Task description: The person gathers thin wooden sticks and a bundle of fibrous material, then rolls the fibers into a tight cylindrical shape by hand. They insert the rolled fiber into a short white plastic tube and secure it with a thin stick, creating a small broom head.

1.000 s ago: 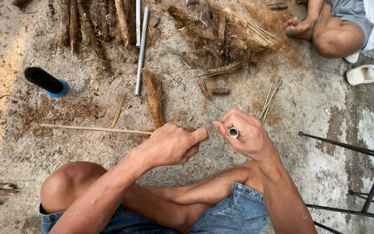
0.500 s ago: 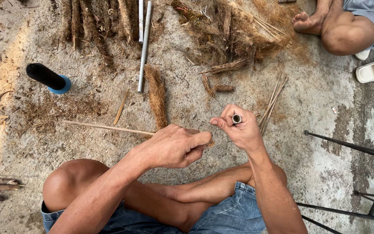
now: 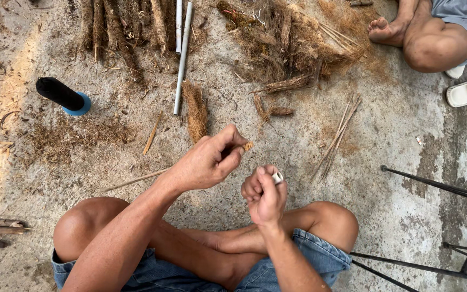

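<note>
Two hands work above crossed legs on the concrete floor. Left hand pinches a thin stick that slants down-left, brown tip showing past the fingers. Right hand is fisted around a small white tube. Fibre bundle lies just beyond.

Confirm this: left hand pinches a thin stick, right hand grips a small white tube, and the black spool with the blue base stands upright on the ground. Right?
Not quite. In the head view the spool lies on its side. The left hand does pinch the stick, and the right hand grips the white tube.
</note>
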